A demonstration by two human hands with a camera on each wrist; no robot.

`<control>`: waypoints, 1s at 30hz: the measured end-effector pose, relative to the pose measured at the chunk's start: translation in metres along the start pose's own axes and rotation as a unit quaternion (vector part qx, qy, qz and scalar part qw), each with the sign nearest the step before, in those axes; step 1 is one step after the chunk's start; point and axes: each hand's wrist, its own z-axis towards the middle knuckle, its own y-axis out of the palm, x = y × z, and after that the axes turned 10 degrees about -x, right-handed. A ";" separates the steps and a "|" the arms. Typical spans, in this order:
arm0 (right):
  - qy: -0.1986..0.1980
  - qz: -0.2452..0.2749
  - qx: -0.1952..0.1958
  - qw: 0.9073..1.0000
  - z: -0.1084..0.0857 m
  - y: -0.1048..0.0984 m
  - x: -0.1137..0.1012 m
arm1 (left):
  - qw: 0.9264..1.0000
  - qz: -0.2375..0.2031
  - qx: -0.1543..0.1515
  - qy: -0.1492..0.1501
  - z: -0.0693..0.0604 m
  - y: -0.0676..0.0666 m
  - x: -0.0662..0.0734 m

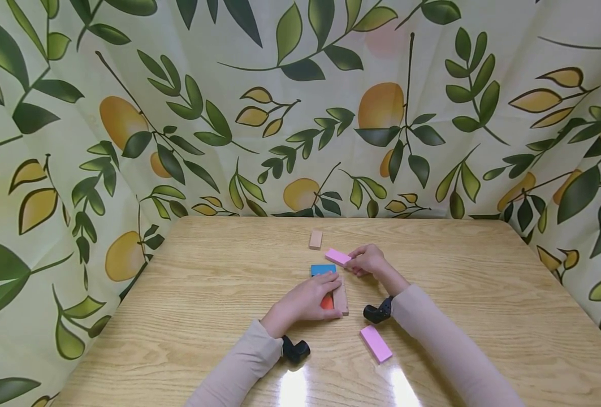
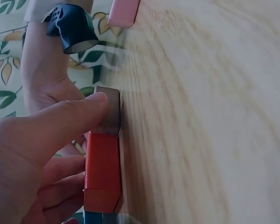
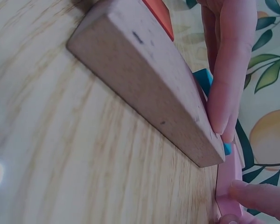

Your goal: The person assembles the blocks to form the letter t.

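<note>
My left hand (image 1: 305,297) grips a plain wooden block (image 1: 341,297) lying on the table, thumb at its near end and fingers over its far part. Along that block's left side lies a red-orange block (image 2: 102,170), partly covered by the hand in the head view. A blue block (image 1: 323,269) sits just beyond the fingers. Farther right, my right hand (image 1: 368,260) pinches the right end of a pink block (image 1: 337,256) between thumb and fingers. In the right wrist view, this pink block (image 3: 228,179) shows past the far end of the wooden one.
A smaller wooden block (image 1: 316,239) stands toward the back of the table (image 1: 219,265). Another pink block (image 1: 376,343) lies nearer, between the forearms. Black cameras (image 1: 296,350) are strapped at both wrists. A leaf-patterned cloth (image 1: 203,169) hangs behind the table's back edge.
</note>
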 end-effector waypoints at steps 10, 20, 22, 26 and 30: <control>0.005 -0.008 -0.006 1.000 -0.002 -0.003 0.002 | 1.000 0.000 -0.014 -0.016 0.002 -0.001 0.000; -0.006 -0.001 -0.007 1.000 -0.005 -0.003 0.003 | 0.999 -0.007 -0.021 -0.026 0.002 -0.001 0.002; -0.007 -0.001 -0.009 1.000 -0.005 -0.004 0.004 | 0.999 -0.005 -0.019 -0.025 0.002 -0.001 0.002; -0.010 0.000 -0.015 1.000 -0.006 -0.007 0.006 | 1.000 -0.006 -0.016 -0.021 0.002 -0.001 0.002; -0.011 -0.007 -0.020 1.000 -0.007 -0.009 0.006 | 1.000 -0.007 -0.015 -0.021 0.002 -0.001 0.002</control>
